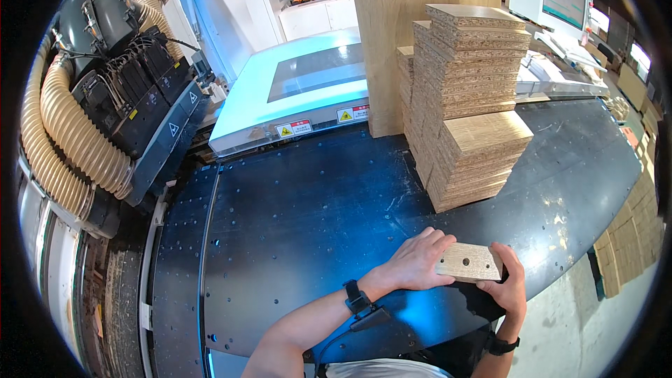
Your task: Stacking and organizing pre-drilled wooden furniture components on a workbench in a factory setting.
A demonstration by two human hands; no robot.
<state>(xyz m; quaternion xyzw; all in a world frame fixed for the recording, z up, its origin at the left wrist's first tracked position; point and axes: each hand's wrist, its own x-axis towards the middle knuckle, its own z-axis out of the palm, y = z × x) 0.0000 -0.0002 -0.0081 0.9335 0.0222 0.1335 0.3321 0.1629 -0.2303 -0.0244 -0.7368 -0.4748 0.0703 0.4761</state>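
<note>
Clearly, both hands share one pale wooden block (pixel 477 255) with three dark holes in its face. The left hand (pixel 418 260) has its grip closed on the block's left end, fingers along the upper side and thumb at the lower corner. The right hand (pixel 511 281) pinches the other end, fingers curled over the slanted tip and thumb beneath; each grip is parted only by the block's width. The block sits over the bench (pixel 301 217) by its near right edge; whether it touches the surface cannot be told. Toward the far edge stands a stack of particleboard pieces (pixel 479 98), beside an upright wooden panel (pixel 381 56).
</note>
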